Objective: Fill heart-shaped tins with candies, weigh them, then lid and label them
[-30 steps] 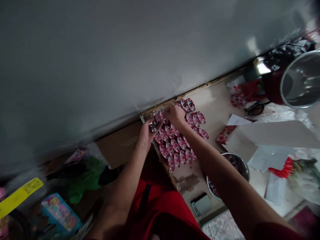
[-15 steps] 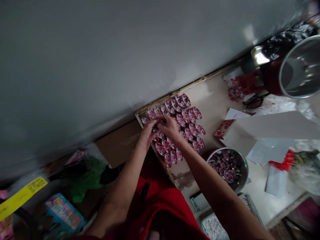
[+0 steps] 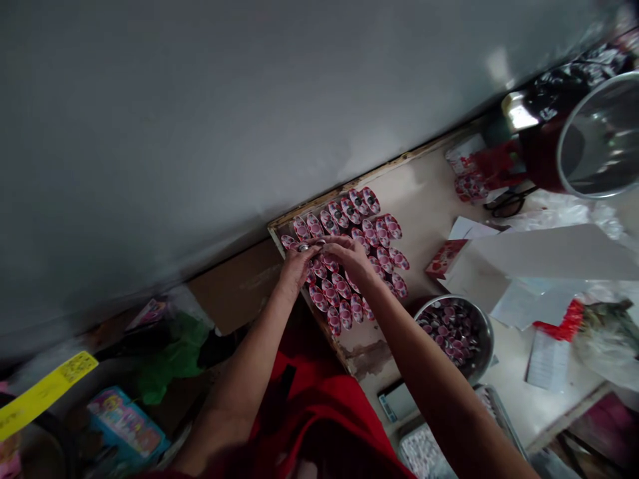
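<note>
Over rows of oval red-and-pink printed cards, my two hands meet near the table's left end. My left hand is closed, with a small round metal-rimmed piece showing at its fingertips. Fingers together, my right hand reaches across to the left fingertips and pinches another small round piece. Many cards carry a pink disc in the middle; several in the back row show a dark round centre. The hands hide some of the cards beneath them.
A steel bowl of small round pink-faced pieces stands right of my right forearm. Beyond it lie an opened white box, scissors and a large metal pot. A grey wall borders the table's back. Trays sit at the front.
My right hand has shifted slightly right and flattened, with its fingers stretched toward the left hand. Round pieces now show at the fingertips. The cards have stayed in place.
</note>
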### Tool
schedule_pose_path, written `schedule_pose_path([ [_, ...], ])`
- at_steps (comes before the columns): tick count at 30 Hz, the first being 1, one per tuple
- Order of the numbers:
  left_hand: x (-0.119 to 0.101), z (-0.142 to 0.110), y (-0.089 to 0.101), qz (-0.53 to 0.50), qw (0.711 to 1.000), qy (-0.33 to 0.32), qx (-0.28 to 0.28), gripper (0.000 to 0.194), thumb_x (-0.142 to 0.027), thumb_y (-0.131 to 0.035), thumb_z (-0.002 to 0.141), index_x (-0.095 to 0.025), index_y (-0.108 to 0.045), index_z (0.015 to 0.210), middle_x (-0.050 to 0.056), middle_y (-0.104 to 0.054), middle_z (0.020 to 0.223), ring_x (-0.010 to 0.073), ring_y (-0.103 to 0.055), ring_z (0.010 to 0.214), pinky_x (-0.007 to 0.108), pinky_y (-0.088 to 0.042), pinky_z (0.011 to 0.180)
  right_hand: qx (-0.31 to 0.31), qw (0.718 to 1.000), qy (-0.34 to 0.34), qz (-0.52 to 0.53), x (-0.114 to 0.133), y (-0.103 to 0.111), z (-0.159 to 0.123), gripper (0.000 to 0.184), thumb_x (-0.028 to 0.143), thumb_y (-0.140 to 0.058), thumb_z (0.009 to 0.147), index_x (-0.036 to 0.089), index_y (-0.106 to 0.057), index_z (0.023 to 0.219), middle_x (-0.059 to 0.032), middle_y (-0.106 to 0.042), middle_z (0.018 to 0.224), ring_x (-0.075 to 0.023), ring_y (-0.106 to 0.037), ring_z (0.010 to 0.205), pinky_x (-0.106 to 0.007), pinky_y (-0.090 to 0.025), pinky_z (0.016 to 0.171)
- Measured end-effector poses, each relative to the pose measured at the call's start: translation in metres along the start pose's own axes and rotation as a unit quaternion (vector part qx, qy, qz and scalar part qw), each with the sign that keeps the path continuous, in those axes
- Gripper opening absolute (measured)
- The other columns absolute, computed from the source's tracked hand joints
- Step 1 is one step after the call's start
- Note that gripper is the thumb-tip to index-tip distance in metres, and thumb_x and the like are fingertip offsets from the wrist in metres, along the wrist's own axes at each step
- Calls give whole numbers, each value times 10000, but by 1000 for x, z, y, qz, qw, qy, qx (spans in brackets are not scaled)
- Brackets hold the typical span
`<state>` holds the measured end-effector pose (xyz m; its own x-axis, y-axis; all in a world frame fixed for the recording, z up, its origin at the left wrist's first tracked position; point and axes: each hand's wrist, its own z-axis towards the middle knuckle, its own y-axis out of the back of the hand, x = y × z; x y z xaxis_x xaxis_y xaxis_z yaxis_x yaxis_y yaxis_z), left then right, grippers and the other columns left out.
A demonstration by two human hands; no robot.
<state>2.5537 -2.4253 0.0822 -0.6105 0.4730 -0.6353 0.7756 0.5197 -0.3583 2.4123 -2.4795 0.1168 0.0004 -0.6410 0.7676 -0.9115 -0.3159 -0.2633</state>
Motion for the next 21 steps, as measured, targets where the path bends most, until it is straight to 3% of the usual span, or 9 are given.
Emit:
schedule_pose_path([
  [5,-8,6,-2,67,997,-31,28,307,-157,-900,571,-168,-844,872,-8,-740,737,110,-594,638,210,-460,610,-43,998,-36,-8,-2,7,1,415,476,-970,559,181,-788,786,-29,-771,766,-146,-687,645,-280,-592,682],
  [9,-13,7,1,80,996,-18,45,420,-154,-910,564,-160,-850,981,23,-780,818,128,-639,663,225,-496,629,-123,985,1,-119,2,19,11,377,519,-888,656,181,-779,784,-37,-761,745,-182,-693,666,-317,-593,699],
  [11,-15,8,6,73,997,-14,31,400,-223,-920,596,-150,-840,981,44,-784,822,134,-648,647,234,-507,609,-191,942,50,-270,9,22,24,270,440,-831,733,184,-799,809,-32,-767,764,-201,-711,736,-314,-574,751],
  [13,-18,8,12,64,998,-18,13,369,-293,-920,627,-142,-824,950,58,-782,818,140,-661,646,245,-529,608,-222,868,76,-438,18,19,40,169,318,-768,793,192,-830,887,-38,-797,853,-220,-736,846,-309,-549,824],
  [15,-21,10,19,61,998,-28,-4,365,-324,-922,632,-139,-810,925,65,-783,824,144,-676,654,255,-556,623,-207,793,81,-567,27,12,55,200,227,-694,847,200,-846,974,-66,-819,1009,-228,-747,958,-298,-525,878],
  [17,-22,12,23,66,997,-43,-17,341,-315,-907,638,-140,-805,911,57,-778,804,145,-680,641,257,-567,619,-173,736,78,-649,35,4,66,245,192,-628,902,197,-845,1014,-103,-810,1139,-238,-746,1037,-292,-515,893],
  [21,-20,25,21,101,990,-94,-30,245,-259,-846,695,-162,-821,918,17,-740,708,142,-661,587,249,-558,591,-139,671,20,-728,46,-7,81,270,193,-630,940,187,-810,1142,-145,-805,1172,-292,-756,1097,-318,-530,880],
])
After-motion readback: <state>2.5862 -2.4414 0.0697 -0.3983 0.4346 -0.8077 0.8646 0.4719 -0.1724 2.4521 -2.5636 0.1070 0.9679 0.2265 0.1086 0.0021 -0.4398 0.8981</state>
